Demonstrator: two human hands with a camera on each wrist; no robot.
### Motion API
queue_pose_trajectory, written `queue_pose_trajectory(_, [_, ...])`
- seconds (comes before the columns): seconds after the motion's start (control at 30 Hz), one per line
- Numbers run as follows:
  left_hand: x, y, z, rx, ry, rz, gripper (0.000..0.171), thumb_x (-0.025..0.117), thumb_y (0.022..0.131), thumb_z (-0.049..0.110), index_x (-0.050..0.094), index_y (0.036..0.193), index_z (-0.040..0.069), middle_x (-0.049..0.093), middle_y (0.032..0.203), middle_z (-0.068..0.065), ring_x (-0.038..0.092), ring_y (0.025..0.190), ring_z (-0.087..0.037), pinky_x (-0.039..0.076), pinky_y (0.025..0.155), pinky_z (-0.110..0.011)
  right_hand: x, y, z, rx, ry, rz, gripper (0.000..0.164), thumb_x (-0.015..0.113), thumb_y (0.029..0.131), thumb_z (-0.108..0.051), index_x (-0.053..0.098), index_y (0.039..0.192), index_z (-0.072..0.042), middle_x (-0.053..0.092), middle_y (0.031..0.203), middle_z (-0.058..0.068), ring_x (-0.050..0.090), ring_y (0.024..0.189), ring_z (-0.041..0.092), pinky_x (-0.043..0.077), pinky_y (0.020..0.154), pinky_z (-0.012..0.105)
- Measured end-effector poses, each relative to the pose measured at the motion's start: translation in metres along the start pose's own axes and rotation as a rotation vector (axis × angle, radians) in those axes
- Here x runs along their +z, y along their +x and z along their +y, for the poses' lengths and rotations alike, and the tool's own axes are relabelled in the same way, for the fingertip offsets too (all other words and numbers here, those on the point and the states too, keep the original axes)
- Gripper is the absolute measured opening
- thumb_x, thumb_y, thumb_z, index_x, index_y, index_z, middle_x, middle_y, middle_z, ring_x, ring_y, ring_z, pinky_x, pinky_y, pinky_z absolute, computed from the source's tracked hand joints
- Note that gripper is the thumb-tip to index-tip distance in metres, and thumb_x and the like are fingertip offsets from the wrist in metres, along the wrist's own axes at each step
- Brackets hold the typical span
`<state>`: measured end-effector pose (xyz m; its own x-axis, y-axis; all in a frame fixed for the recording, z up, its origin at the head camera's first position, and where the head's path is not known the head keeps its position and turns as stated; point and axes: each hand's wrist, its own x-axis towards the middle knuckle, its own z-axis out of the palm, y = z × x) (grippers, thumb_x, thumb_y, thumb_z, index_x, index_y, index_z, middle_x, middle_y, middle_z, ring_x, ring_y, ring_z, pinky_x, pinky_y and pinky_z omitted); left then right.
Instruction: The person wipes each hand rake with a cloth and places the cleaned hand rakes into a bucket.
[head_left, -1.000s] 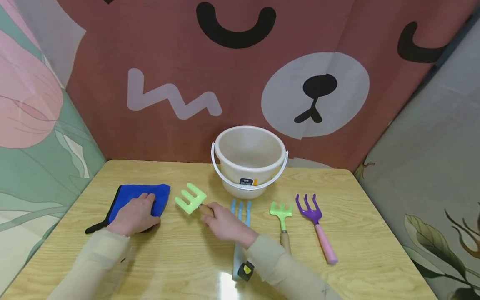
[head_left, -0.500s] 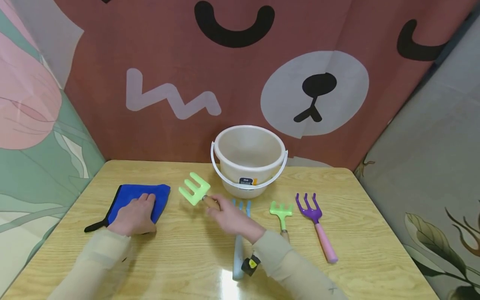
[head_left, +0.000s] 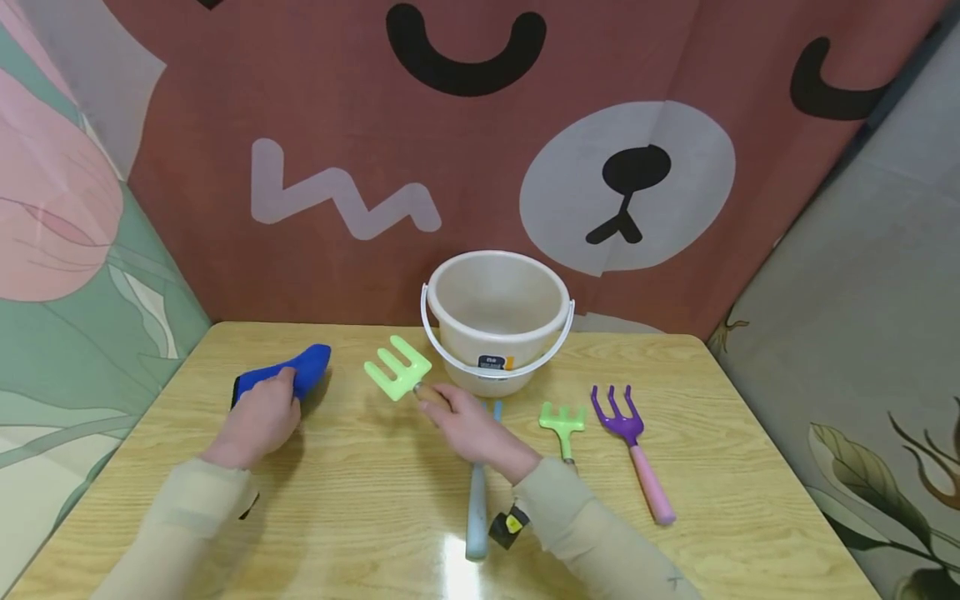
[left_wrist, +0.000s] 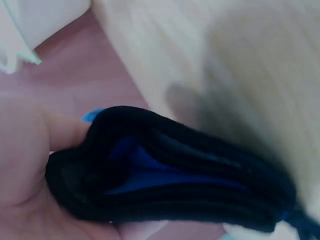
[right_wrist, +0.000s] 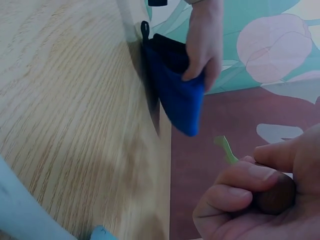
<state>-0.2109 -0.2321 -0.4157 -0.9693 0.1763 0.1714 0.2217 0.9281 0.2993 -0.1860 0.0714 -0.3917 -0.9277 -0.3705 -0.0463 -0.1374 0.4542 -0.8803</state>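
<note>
My left hand [head_left: 258,419] grips a blue cloth pouch [head_left: 309,371] with black trim, above the left of the table. In the left wrist view, the pouch's black-edged mouth [left_wrist: 190,210] gapes, showing blue lining. The right wrist view shows the pouch [right_wrist: 177,97] hanging tip down beneath the left hand, a black loop at its upper corner. My right hand [head_left: 476,433] holds a light green garden hand fork [head_left: 403,368] by its wooden handle, in front of the bucket. The prongs point up and left; the handle's round end [right_wrist: 277,195] shows between the curled fingers.
A white bucket [head_left: 461,343] with its handle lowered stands at the table's back. A blue hand rake [head_left: 477,517] lies partly hidden under my right hand. Farther right lie a small green rake [head_left: 562,423] and a purple rake [head_left: 624,427] with a pink handle.
My left hand was flat over the pouch on the table; now it has gripped and lifted it, folding it. The right hand has raised the green fork slightly and moved right, nearer the bucket.
</note>
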Motion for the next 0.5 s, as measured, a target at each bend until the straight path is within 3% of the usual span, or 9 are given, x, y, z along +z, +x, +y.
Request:
queue_pose_trajectory(0.2, [-0.018,0.005,0.008,-0.027,-0.071,0.113,0.042,0.045,0.094,0.000,0.046,0.129,-0.024,0.062,0.106,-0.045,0.066,0.086,-0.054,0.055,0.073,-0.065,-0.003,0.000,0.000,-0.008,0.026,-0.003,0.040,0.046,0.107,-0.027,0.060,0.130,0.003,0.051,0.074,0.000,0.041,0.055,0.012,0.038,0.051,0.028])
queue_pose_trajectory(0.37, [-0.029,0.005,0.015,-0.031,-0.122,0.198,0.044,0.042,0.098,0.004,0.046,0.134,-0.021,0.061,0.115,-0.046,0.064,0.096,-0.058,0.053,0.080,-0.070,-0.003,0.000,0.001,-0.023,0.034,-0.005,0.037,0.046,0.107,-0.026,0.060,0.128,0.002,0.049,0.072,0.001,0.039,0.052,0.011,0.037,0.050,0.027])
queue_pose_trajectory(0.5, [-0.037,0.005,0.022,-0.027,-0.147,0.220,0.046,0.041,0.100,0.007,0.045,0.138,-0.018,0.060,0.123,-0.045,0.063,0.102,-0.058,0.052,0.084,-0.071,-0.004,0.000,0.001,-0.018,0.034,-0.002,0.040,0.046,0.107,-0.026,0.058,0.133,0.002,0.050,0.074,0.001,0.040,0.053,0.011,0.038,0.052,0.028])
